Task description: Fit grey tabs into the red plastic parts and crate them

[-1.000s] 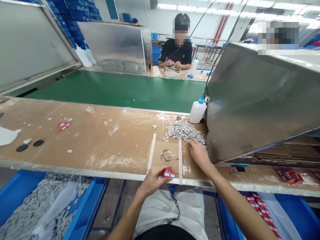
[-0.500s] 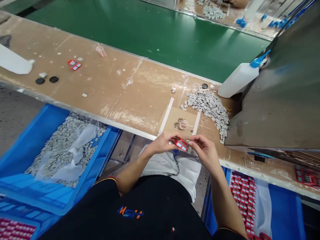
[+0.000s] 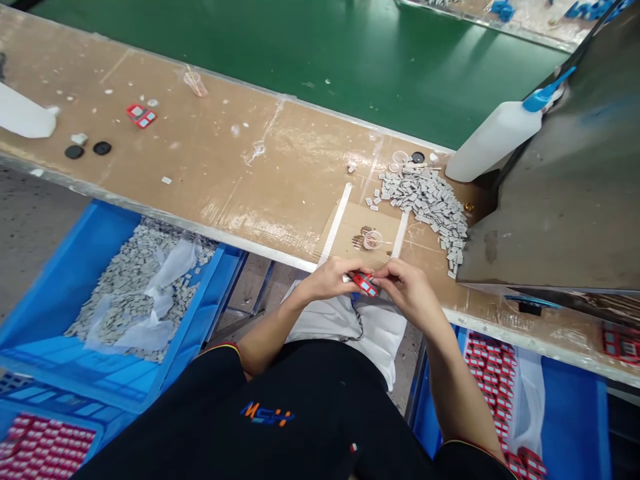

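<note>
Both hands meet at the near edge of the brown worktable (image 3: pixel 240 167), over my lap. My left hand (image 3: pixel 333 279) is closed round a small red part (image 3: pixel 366 284) with pale windows. Fingertips of my right hand (image 3: pixel 407 290) pinch onto that same red part from the right; whether a small grey piece sits under them I cannot make out. Just beyond the hands lies a taped cardboard pad (image 3: pixel 360 233) with a small clear ring on it. A heap of small grey pieces (image 3: pixel 430 200) spreads to the pad's right.
A white squeeze bottle (image 3: pixel 495 137) with a blue nozzle leans by a metal housing (image 3: pixel 575 180) at right. A green conveyor belt (image 3: pixel 300 53) runs behind the table. Blue bins hold grey pieces (image 3: pixel 130 293) at left and red parts (image 3: pixel 493 380) at right. Black discs (image 3: pixel 87 149) lie far left.
My right hand left the grey heap and came back to the red part held in my left hand. My view tipped down from the room to my lap.
</note>
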{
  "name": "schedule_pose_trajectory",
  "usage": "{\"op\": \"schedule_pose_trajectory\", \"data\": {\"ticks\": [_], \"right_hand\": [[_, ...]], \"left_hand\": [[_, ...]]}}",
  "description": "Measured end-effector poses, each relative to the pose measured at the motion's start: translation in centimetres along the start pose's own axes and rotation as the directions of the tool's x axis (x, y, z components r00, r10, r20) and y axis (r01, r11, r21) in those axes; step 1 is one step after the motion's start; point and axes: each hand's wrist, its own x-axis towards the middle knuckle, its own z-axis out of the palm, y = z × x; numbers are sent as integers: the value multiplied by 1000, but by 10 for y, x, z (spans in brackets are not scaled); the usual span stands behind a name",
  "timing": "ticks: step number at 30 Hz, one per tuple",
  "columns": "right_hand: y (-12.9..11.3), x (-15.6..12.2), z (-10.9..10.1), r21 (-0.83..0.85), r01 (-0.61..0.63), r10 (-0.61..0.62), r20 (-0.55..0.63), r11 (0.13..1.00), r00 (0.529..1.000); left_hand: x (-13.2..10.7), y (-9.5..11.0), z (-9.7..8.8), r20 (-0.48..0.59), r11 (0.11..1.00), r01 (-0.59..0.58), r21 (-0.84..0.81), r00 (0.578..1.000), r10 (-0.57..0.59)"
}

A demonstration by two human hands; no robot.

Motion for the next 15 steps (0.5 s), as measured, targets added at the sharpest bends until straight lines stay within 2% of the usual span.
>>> {"op": "schedule_pose_trajectory", "data": {"ticks": [3,7,12,15], "right_hand": [[-5,-3,2,-73,36,-37,-7,997,999],[-8,-14,12,-89,59,-64,-63,994,996],[-7,-26,23,-3,60,-60,-136,998,989],[-5,-29,27,40,38,-31,-173,998,984]], "left_hand": [[-1,0,1,-2,1000,6,26,1000,-6],[-3,-1,3,-30,1000,-4,14,1000,4],[-6,-4,5,-29,994,-43,103,998,47],[-7,-5,6,-52,982,-118,144,991,127]]}}
